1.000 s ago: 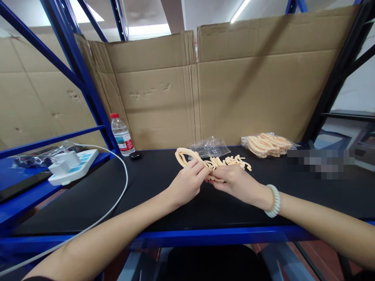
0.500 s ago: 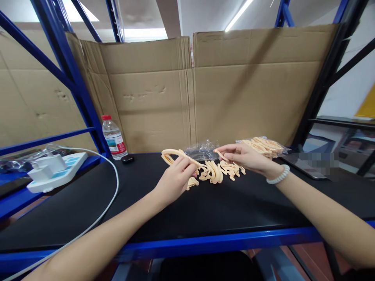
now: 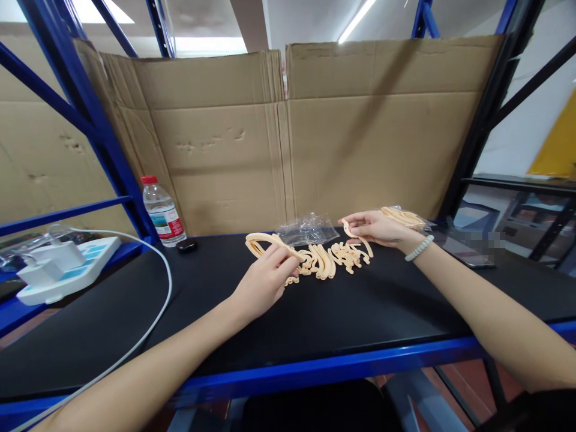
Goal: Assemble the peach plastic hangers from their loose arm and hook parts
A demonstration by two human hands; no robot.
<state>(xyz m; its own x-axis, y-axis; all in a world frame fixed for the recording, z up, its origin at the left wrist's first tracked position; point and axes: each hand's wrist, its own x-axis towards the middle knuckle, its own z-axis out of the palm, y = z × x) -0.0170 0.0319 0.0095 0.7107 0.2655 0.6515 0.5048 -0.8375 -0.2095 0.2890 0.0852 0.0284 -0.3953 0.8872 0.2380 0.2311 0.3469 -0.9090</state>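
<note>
My left hand (image 3: 269, 273) is closed round a cream curved piece (image 3: 257, 240), whose looped end sticks out past the fingers to the left; it may be several strips stacked together. Between the thumb and fingers of my right hand (image 3: 371, 228), which wears a pale beaded bracelet (image 3: 419, 248), is a slender cream curved strip (image 3: 365, 245), hanging down to the right. Beneath and between the hands, a row of loose cream curved pieces (image 3: 323, 263) lies on the black table top (image 3: 315, 324). Some of them are hidden behind my left hand.
A crumpled clear plastic bag (image 3: 308, 229) lies behind the pieces. A filled bag of cream pieces (image 3: 402, 217) and a dark flat device (image 3: 468, 251) are at right. At left stand a water bottle (image 3: 164, 216), a small black object (image 3: 186, 245) and a power strip (image 3: 72, 270). Cardboard (image 3: 216, 144) walls the back.
My right hand has moved right and slightly up from the pile, and more of its strip now shows. The left hand keeps its hold. The whole view has shifted a little.
</note>
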